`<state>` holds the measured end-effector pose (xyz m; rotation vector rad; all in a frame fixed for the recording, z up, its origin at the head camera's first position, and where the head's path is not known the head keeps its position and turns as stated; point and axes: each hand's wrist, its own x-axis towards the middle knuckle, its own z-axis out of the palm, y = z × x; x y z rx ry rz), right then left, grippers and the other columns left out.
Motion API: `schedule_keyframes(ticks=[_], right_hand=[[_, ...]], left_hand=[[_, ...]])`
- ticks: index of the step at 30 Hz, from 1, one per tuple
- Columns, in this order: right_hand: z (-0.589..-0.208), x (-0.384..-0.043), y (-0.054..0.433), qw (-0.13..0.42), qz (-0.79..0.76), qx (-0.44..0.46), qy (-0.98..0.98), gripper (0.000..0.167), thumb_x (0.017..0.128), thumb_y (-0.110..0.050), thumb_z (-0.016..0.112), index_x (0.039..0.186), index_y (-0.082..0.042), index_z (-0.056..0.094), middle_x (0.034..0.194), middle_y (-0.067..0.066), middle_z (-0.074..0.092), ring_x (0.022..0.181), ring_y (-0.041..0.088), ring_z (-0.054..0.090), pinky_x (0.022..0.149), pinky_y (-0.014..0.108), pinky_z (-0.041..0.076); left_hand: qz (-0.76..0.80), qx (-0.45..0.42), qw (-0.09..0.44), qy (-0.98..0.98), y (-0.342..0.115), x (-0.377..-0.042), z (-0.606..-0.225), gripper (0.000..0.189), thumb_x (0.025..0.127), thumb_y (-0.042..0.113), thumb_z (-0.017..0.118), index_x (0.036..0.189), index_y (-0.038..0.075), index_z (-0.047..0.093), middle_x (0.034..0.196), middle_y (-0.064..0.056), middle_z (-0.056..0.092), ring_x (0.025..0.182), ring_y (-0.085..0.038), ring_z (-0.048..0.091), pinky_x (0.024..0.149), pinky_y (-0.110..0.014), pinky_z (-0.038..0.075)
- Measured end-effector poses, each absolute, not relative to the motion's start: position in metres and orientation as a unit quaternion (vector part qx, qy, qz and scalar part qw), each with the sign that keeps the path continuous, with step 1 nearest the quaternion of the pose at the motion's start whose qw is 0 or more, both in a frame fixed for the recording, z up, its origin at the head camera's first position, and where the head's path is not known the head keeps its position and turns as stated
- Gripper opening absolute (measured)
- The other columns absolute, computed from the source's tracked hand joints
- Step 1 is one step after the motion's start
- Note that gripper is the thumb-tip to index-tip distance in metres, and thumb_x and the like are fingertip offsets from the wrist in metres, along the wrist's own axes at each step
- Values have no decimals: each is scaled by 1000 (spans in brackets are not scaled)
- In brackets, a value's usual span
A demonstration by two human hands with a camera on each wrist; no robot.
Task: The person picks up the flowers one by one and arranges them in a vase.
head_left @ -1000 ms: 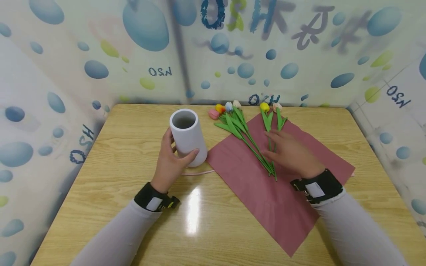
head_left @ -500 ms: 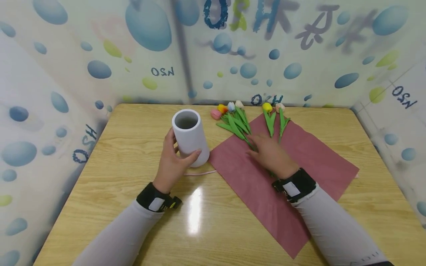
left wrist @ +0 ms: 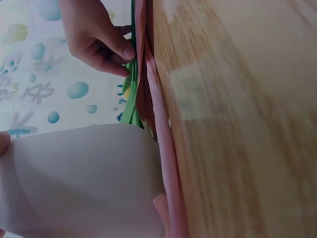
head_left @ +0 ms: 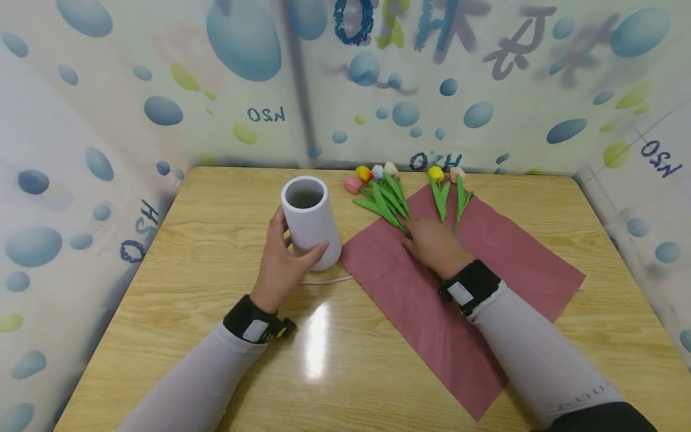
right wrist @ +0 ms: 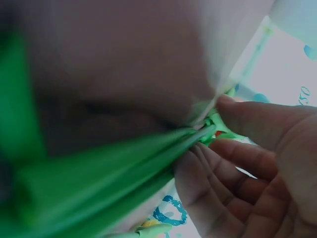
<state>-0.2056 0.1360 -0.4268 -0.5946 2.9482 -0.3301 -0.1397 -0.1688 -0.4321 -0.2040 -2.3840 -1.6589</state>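
Observation:
My left hand (head_left: 283, 261) holds a white vase (head_left: 315, 231), thumb on its near side and fingers round the left. The vase stands upright on the table, and its mouth shows no flowers. My right hand (head_left: 436, 245) pinches the green stems (right wrist: 198, 136) of a bunch of artificial tulips (head_left: 385, 195) between thumb and fingers. Pink, orange, blue and white heads lie toward the back edge. The hand covers the lower stems in the head view. Just right of it, a yellow tulip (head_left: 436, 175) and a pale pink tulip (head_left: 457, 175) lie apart from the bunch.
Dark pink wrapping paper (head_left: 432, 336) lies under the right hand and part of the flowers. A pink ribbon (head_left: 326, 281) runs from near the vase to the paper. The wooden table (head_left: 216, 210) ends at a patterned wall (head_left: 324, 90) behind.
My right hand has moved left from the yellow and pale pink tulips to the bunch, and its fingers have closed on the stems. The left hand keeps its hold on the vase.

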Motion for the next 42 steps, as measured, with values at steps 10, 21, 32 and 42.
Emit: schedule_keyframes(ticks=[10, 21, 32, 42], right_hand=[[-430, -216, 130, 45, -88, -197, 975, 22, 102, -21, 66, 115, -4, 71, 103, 16, 74, 96, 31, 73, 80, 51, 60], [-430, -218, 130, 46, -95, -184, 977, 25, 102, -17, 64, 125, -8, 70, 111, 16, 74, 100, 31, 73, 80, 52, 61], [-430, -214, 134, 46, -139, -179, 973, 21, 102, -17, 64, 120, -9, 72, 95, 8, 71, 80, 21, 64, 66, 39, 54], [-414, -205, 143, 52, -247, -172, 952, 32, 103, -19, 63, 131, -5, 66, 83, 6, 65, 67, 19, 56, 61, 32, 44]], left_hand=[[-565, -78, 119, -813, -169, -140, -433, 99, 86, 23, 87, 162, 32, 24, 157, -4, 38, 140, -27, 42, 113, -64, 40], [-565, -82, 122, -812, -169, -140, -432, 99, 86, 24, 87, 162, 34, 24, 157, -4, 37, 140, -26, 42, 113, -64, 40], [-563, -77, 119, -815, -169, -139, -433, 99, 86, 25, 87, 162, 32, 24, 157, -5, 37, 140, -26, 42, 113, -64, 41], [-560, -76, 117, -816, -169, -138, -432, 99, 87, 25, 86, 163, 29, 23, 157, -7, 37, 140, -27, 42, 114, -63, 40]])
